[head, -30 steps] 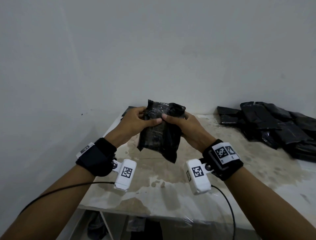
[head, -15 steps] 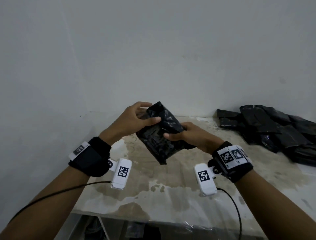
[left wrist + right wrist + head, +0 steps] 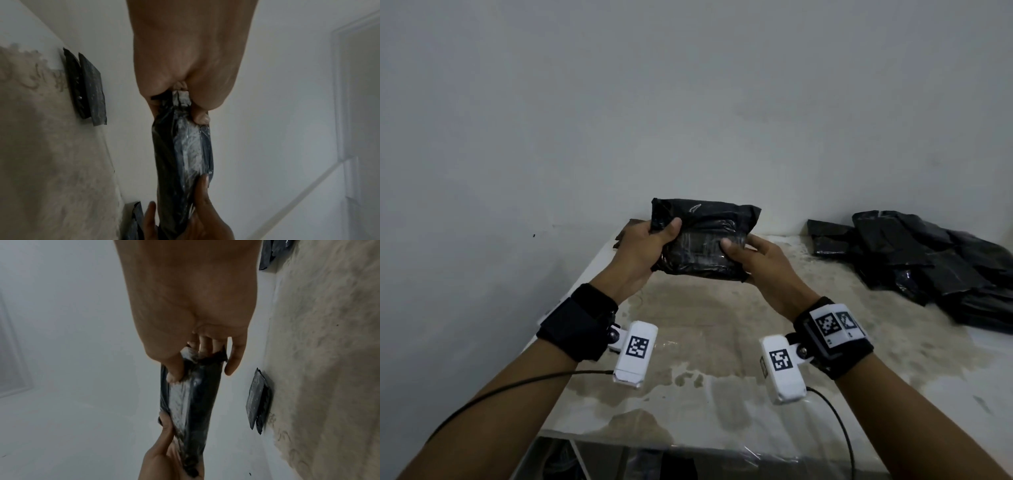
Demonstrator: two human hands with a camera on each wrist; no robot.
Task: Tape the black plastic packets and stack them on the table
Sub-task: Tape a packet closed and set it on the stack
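— Where's the packet (image 3: 702, 240)?
— Held flat above the table (image 3: 709, 342), left hand (image 3: 643, 255) gripping one end, right hand (image 3: 760, 265) pinching the other.
— And the rest?
— A black pile (image 3: 928, 260) lies far right.

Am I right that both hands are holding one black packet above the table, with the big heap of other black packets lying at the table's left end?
Nearly. Both the left hand and right hand do hold one black packet above the table, but the heap of black packets lies at the table's right end, as the head view shows.
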